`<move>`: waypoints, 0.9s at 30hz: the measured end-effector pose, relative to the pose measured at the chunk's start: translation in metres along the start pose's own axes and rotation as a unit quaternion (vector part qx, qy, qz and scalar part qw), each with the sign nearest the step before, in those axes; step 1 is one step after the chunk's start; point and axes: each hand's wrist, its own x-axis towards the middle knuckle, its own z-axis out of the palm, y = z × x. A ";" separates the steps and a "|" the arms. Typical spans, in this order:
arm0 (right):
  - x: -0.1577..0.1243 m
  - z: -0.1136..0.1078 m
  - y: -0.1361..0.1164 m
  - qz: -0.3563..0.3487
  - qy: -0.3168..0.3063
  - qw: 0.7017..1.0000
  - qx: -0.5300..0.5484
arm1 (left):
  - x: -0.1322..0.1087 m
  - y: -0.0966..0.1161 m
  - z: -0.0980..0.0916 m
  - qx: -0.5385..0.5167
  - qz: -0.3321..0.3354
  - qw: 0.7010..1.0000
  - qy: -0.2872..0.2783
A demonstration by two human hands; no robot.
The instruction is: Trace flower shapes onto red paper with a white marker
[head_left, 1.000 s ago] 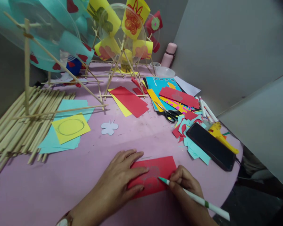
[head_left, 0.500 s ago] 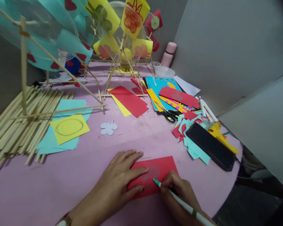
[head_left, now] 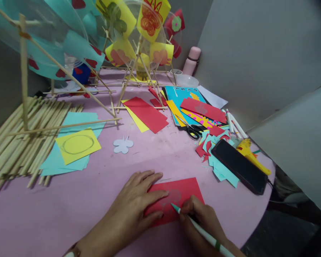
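A red paper card (head_left: pixel 186 189) with a faint grey outline drawn on it lies near the front of the table. My left hand (head_left: pixel 135 205) rests flat on its left side, fingers spread and holding nothing. In my right hand (head_left: pixel 200 217), a white marker (head_left: pixel 207 235) with a green tip is pinched between the fingers. The tip points at the lower part of the drawn outline; whether it touches the paper I cannot tell. Beyond my left hand sits a pale butterfly cutout (head_left: pixel 123 145).
Wooden sticks (head_left: pixel 29 142) and a yellow card (head_left: pixel 79 145) on blue paper lie left. Paper pinwheels on stick stands (head_left: pixel 139 53) rise behind. To the right are scissors (head_left: pixel 192 131), paper scraps (head_left: pixel 222 169), a phone (head_left: pixel 239 166), markers (head_left: pixel 235 125) and a yellow tool (head_left: pixel 253 157).
My right hand has shifted the marker tip slightly left along the outline. My left hand stays in place on the red card.
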 end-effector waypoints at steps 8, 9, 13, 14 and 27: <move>0.000 0.001 0.000 0.003 0.003 1.000 -0.010 | 0.000 0.001 -0.001 0.003 -0.001 1.000 -0.003; 0.000 0.001 -0.001 0.003 0.003 1.000 -0.010 | 0.000 0.001 -0.001 0.003 -0.001 1.000 -0.003; 0.001 0.002 -0.003 0.023 0.008 0.999 -0.024 | 0.000 0.001 -0.001 0.004 -0.003 1.000 -0.012; 0.001 0.002 -0.003 0.027 0.011 0.999 -0.029 | 0.000 0.000 -0.001 0.004 -0.004 1.000 -0.014; -0.001 -0.002 -0.011 0.029 0.041 0.998 -0.040 | 0.001 0.001 -0.001 0.001 -0.005 1.000 -0.012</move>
